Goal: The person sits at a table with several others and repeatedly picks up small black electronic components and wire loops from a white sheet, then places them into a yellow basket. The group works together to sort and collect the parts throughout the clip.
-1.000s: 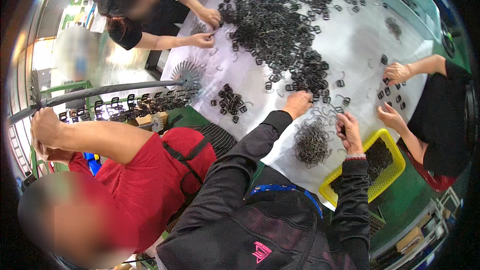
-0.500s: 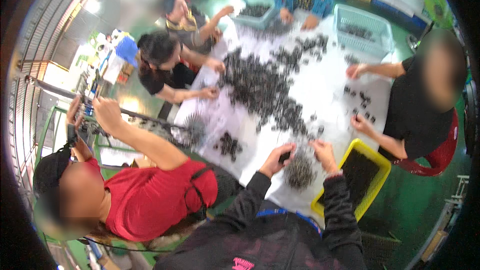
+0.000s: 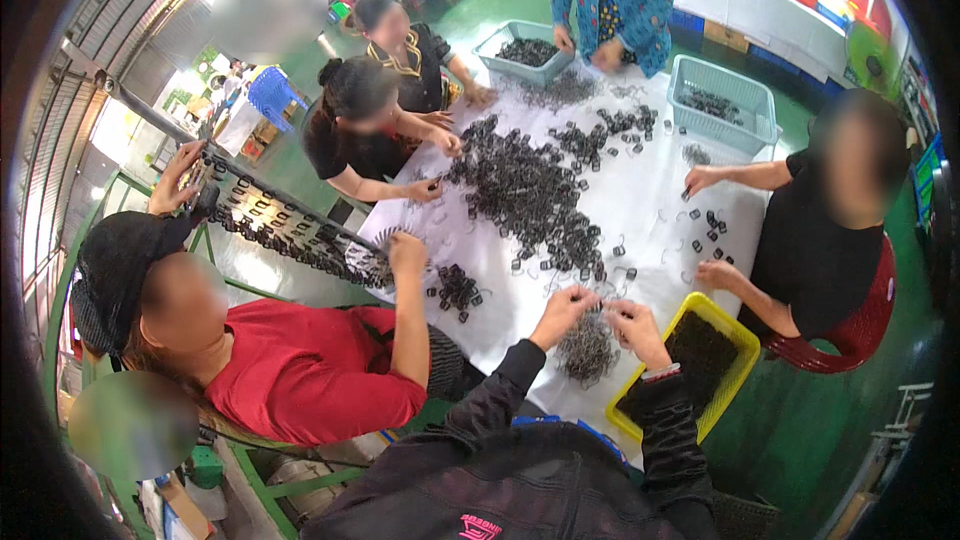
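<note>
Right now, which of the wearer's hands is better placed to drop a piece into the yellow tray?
Probably the right hand: it lies nearest the yellow tray; the left hand is farther.

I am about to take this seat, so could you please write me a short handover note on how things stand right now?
Left hand and right hand meet over the grey heap of wire hooks, pinching a small piece between the fingertips. The yellow tray at the right holds dark finished pieces, partly full. A big spread of small black clips still covers the white table. Others work around it.
</note>
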A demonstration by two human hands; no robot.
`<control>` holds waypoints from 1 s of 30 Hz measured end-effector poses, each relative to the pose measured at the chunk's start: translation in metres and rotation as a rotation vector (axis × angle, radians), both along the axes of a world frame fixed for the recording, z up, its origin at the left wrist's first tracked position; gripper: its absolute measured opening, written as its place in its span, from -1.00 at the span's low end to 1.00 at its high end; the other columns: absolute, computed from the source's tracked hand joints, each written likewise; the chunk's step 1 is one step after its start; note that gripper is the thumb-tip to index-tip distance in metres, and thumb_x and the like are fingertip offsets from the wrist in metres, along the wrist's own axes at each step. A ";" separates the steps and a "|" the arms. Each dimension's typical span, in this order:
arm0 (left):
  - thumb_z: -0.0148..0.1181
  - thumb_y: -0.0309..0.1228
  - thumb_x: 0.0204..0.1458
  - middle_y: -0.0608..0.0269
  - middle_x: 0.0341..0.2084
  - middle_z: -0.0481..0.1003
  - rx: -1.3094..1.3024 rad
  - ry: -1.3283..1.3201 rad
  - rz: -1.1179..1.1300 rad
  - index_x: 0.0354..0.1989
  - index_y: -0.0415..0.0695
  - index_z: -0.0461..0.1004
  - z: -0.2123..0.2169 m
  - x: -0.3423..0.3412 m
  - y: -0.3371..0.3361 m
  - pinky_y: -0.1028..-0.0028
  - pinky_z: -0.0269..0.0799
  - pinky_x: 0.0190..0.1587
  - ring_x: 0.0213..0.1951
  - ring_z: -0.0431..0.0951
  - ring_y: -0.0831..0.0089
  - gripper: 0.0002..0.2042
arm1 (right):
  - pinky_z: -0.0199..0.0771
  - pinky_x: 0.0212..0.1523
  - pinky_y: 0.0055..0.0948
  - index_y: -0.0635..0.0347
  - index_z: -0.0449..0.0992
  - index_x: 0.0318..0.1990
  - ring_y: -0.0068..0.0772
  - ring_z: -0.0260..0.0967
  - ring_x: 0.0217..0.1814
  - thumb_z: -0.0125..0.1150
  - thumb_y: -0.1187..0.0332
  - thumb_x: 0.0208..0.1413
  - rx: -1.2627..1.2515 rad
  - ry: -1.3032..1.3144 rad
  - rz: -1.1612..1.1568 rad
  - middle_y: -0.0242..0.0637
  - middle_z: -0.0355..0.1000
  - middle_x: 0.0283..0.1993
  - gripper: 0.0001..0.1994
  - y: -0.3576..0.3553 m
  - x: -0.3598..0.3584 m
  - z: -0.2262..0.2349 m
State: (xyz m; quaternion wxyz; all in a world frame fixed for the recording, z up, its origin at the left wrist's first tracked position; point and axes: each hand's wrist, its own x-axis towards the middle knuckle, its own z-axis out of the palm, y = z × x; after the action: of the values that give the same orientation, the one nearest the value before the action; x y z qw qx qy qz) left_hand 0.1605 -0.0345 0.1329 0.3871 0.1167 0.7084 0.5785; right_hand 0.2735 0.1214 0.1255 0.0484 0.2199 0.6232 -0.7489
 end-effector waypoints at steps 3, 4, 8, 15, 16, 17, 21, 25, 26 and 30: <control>0.12 -0.29 0.11 0.42 -0.54 0.37 0.358 -0.320 0.091 -0.30 -0.13 0.41 0.013 -0.006 -0.008 0.65 0.23 -0.58 -0.56 0.30 0.67 -0.84 | 0.40 -0.55 -0.66 0.22 0.31 0.16 -0.50 0.44 -0.36 0.16 0.45 0.07 -0.454 0.044 -0.152 -0.24 0.48 -0.21 -0.55 -0.008 0.011 -0.001; 0.10 -0.31 0.11 0.38 -0.50 0.38 0.460 -0.417 0.122 -0.31 -0.13 0.39 0.019 -0.005 -0.009 0.64 0.25 -0.57 -0.52 0.33 0.62 -0.85 | 0.46 -0.49 -0.63 0.23 0.30 0.16 -0.48 0.45 -0.32 0.16 0.44 0.08 -0.598 0.057 -0.194 -0.23 0.47 -0.17 -0.55 -0.013 0.016 -0.002; 0.04 -0.38 0.10 0.25 -0.31 0.41 0.688 -0.757 0.231 -0.30 -0.14 0.34 0.038 0.008 0.000 0.57 0.37 -0.50 -0.32 0.43 0.49 -0.89 | 0.45 0.04 -0.16 0.25 0.25 0.19 -0.28 0.37 0.03 0.07 0.40 0.14 -0.935 0.107 -0.407 -0.17 0.38 0.04 -0.56 -0.036 0.037 -0.020; 0.11 -0.44 0.01 0.31 -0.64 0.40 0.190 0.289 -0.237 -0.48 -0.23 0.43 0.014 0.058 0.041 0.54 0.30 -0.56 -0.62 0.40 0.51 -0.88 | 0.48 -0.01 -0.12 0.21 0.37 0.05 -0.30 0.38 0.04 -0.01 0.22 0.20 -1.115 0.003 -0.677 -0.21 0.40 0.01 -0.65 -0.063 0.068 -0.061; 0.17 -0.42 -0.05 0.24 -0.58 0.40 0.214 0.557 -0.356 -0.47 -0.24 0.43 0.007 0.067 0.046 0.45 0.35 -0.49 -0.55 0.43 0.36 -0.87 | 0.49 -0.08 -0.16 0.17 0.41 -0.04 -0.32 0.39 0.00 0.00 0.23 0.20 -1.220 0.030 -0.810 -0.25 0.43 -0.10 -0.73 -0.066 0.072 -0.066; 0.21 -0.39 -0.09 0.19 -0.51 0.39 0.172 0.679 -0.422 -0.49 -0.19 0.44 0.004 0.082 0.047 0.33 0.38 -0.31 -0.41 0.44 0.26 -0.86 | 0.49 -0.12 -0.19 0.17 0.41 -0.07 -0.33 0.39 -0.02 0.01 0.22 0.20 -1.258 0.099 -0.824 -0.25 0.42 -0.11 -0.74 -0.066 0.075 -0.072; 0.29 -0.38 -0.20 0.17 -0.41 0.46 0.524 0.883 -0.619 -0.49 -0.11 0.46 -0.003 0.102 0.060 0.21 0.28 0.00 -0.21 0.45 0.29 -0.85 | 0.50 -0.28 -0.33 0.17 0.41 -0.19 -0.37 0.39 -0.10 0.03 0.20 0.18 -1.330 0.292 -0.837 -0.26 0.41 -0.18 -0.77 -0.059 0.101 -0.085; 0.28 -0.45 -0.22 0.15 -0.38 0.48 0.270 0.643 -0.603 -0.42 -0.14 0.47 -0.038 0.052 0.066 0.25 0.36 -0.07 -0.19 0.47 0.18 -0.83 | 0.50 -0.44 -0.46 0.18 0.41 -0.31 -0.40 0.38 -0.18 0.06 0.18 0.17 -1.147 0.232 -0.838 -0.27 0.40 -0.24 -0.77 -0.033 0.131 -0.081; 0.26 -0.47 -0.21 0.14 -0.39 0.48 0.138 0.679 -0.555 -0.40 -0.14 0.47 -0.058 0.026 0.071 0.24 0.37 -0.11 -0.20 0.46 0.15 -0.84 | 0.43 -0.60 -0.55 0.18 0.40 -0.39 -0.43 0.38 -0.29 0.06 0.19 0.16 -0.941 -0.013 -0.955 -0.27 0.40 -0.28 -0.75 -0.027 0.137 -0.078; 0.25 -0.45 -0.17 0.10 -0.33 0.39 -0.247 1.036 -0.559 -0.29 -0.12 0.47 -0.149 -0.090 0.092 0.28 0.31 -0.09 -0.15 0.35 0.13 -0.78 | 0.52 -0.42 -0.51 0.16 0.44 -0.08 -0.49 0.40 -0.35 0.06 0.10 0.17 -0.406 -0.426 -1.016 -0.38 0.40 -0.30 -0.66 -0.010 0.143 -0.067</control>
State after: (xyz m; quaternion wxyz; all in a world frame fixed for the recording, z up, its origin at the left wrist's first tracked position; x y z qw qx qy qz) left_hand 0.0704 0.0574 -0.0165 0.1396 0.5195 0.8093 0.2360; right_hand 0.4162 0.1109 0.0587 -0.1515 0.6229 0.2602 -0.7220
